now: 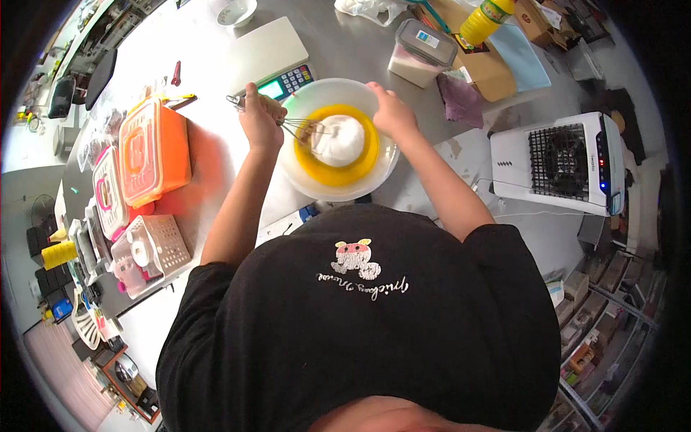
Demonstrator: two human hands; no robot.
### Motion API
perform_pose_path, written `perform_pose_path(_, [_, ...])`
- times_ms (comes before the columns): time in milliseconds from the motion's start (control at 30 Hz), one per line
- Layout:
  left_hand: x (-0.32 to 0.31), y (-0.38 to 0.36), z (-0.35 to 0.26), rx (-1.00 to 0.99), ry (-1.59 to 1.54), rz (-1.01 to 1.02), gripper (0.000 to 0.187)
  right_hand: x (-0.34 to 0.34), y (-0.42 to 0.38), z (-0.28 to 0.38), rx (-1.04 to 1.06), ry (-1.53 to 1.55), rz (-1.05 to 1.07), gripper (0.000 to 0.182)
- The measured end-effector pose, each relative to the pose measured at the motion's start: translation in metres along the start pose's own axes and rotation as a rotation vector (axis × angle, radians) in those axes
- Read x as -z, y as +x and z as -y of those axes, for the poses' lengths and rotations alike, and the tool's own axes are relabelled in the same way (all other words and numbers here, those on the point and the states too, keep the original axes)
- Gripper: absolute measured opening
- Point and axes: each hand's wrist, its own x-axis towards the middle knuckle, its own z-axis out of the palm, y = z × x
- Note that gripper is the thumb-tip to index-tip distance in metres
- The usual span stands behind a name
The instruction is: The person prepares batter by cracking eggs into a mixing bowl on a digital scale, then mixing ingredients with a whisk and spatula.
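My left hand [260, 121] is closed round the handle of a wire whisk [294, 127]. The whisk's wires reach over the left side of a translucent mixing bowl [338, 192] and touch the contents. In the bowl, a mound of white powder [342, 142] sits in the middle of a yellow liquid [338, 177]. My right hand [394, 115] grips the bowl's far right rim, thumb on the edge. Just beyond the bowl stands a kitchen scale [270, 57] with its display lit green.
Orange lidded boxes [152, 155] and a white basket [162, 245] stand on the left. A lidded container of white powder [421, 54], a purple cloth [461, 99] and a yellow bottle [487, 21] lie at the far right. A white air cooler [551, 164] is on the right.
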Motion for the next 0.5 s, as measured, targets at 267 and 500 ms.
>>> perform_pose_path(267, [-0.006,-0.035,0.043,-0.001,-0.142,0.043,0.05,0.004,-0.003,-0.01,0.059,0.041,-0.064,0.056])
perform_pose_path(500, [0.016,-0.057,0.026,0.019,-0.005,0.074,0.046,0.003,0.004,-0.017,0.101,0.057,-0.027,0.058])
